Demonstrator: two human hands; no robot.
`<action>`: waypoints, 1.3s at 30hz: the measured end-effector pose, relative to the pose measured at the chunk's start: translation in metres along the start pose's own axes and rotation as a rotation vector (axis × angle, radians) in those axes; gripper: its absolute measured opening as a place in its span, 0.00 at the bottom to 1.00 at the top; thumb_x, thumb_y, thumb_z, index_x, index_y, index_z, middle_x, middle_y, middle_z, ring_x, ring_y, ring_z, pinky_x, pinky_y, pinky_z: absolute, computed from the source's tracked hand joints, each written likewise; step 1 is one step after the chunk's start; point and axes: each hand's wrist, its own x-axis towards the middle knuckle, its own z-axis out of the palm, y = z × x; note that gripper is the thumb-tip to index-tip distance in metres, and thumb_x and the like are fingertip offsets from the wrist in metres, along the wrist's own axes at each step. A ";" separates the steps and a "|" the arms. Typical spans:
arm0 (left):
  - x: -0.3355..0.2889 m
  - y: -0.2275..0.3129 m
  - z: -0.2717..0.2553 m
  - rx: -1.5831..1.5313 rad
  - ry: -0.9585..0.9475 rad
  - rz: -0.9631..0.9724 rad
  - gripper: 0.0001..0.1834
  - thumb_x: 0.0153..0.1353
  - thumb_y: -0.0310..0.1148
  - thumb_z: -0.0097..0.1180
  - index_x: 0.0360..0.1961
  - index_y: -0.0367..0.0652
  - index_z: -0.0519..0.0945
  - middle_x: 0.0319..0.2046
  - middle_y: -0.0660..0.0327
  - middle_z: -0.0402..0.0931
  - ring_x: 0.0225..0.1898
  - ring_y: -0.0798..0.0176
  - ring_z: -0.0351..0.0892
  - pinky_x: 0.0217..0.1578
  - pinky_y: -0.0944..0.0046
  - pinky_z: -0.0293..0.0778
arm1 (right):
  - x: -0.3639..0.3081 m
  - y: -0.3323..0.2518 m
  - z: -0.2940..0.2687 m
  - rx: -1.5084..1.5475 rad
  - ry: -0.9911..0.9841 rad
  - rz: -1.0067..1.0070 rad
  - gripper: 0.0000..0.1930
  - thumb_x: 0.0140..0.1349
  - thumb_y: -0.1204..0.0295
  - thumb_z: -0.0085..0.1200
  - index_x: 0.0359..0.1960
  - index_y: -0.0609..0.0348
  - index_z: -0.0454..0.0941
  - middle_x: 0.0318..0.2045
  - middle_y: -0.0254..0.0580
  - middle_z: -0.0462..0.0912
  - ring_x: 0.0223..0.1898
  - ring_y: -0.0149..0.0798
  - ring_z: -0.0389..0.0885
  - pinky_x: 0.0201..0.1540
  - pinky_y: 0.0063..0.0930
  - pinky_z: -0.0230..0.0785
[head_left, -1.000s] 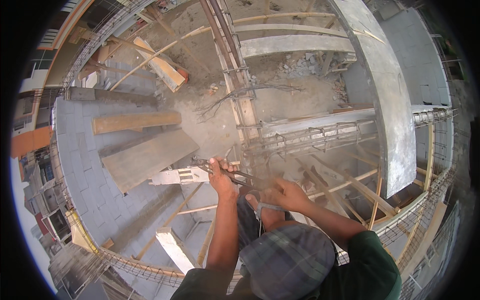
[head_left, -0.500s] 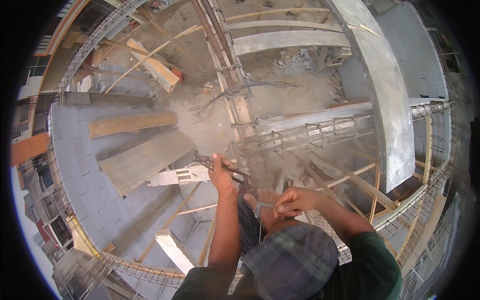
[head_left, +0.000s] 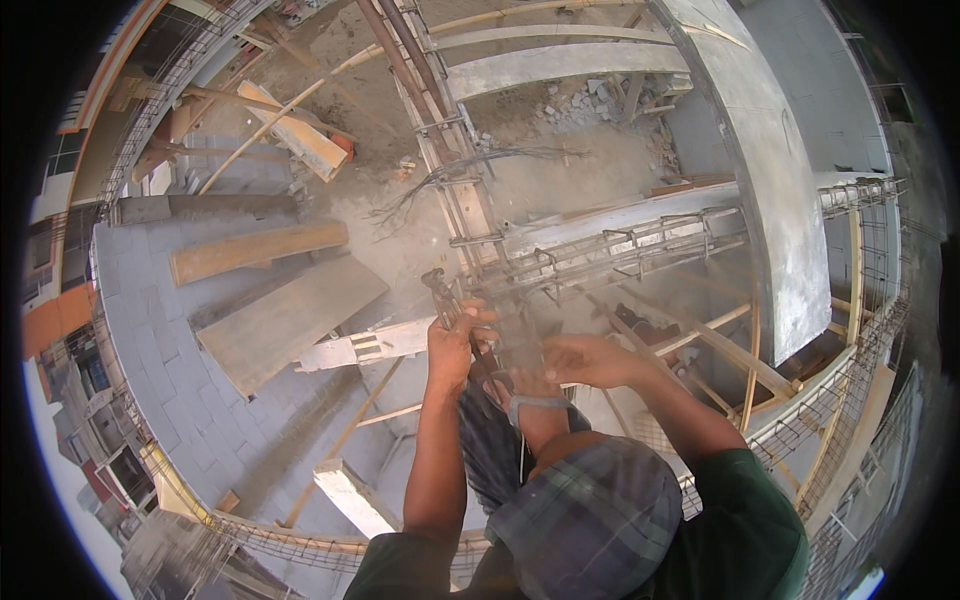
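Observation:
My left hand [head_left: 450,350] is closed around dark metal pincers [head_left: 438,285]. Their jaw end points up and away past my fingers, and the handles run down towards my feet. My right hand [head_left: 585,360] is just right of my foot, its fingers bent and drawn together. A hazy patch blurs those fingertips, so whatever lies between them cannot be made out. Under and ahead of both hands runs a beam's steel rebar cage [head_left: 470,225] over a plank form. A sandal strap [head_left: 535,402] crosses my foot below the hands.
Loose tie wires [head_left: 470,170] lie across the cage ahead. Another rebar cage [head_left: 630,245] branches right, towards a long grey board [head_left: 775,190]. Wooden boards [head_left: 290,320] rest on the left over a grey block wall [head_left: 140,300]. Bamboo poles and timbers span open drops below.
My left hand has moved right and swung the pincers from slanting left to more upright. My right hand has shifted up and slightly left, closer to the cage.

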 end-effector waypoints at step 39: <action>-0.026 0.022 -0.016 0.073 -0.862 -0.377 0.40 0.80 0.39 0.59 0.84 0.30 0.63 0.78 0.41 0.73 0.78 0.44 0.76 0.74 0.47 0.75 | 0.013 0.002 -0.010 -0.273 0.717 -0.200 0.11 0.76 0.64 0.62 0.43 0.61 0.87 0.26 0.51 0.86 0.26 0.52 0.85 0.33 0.46 0.74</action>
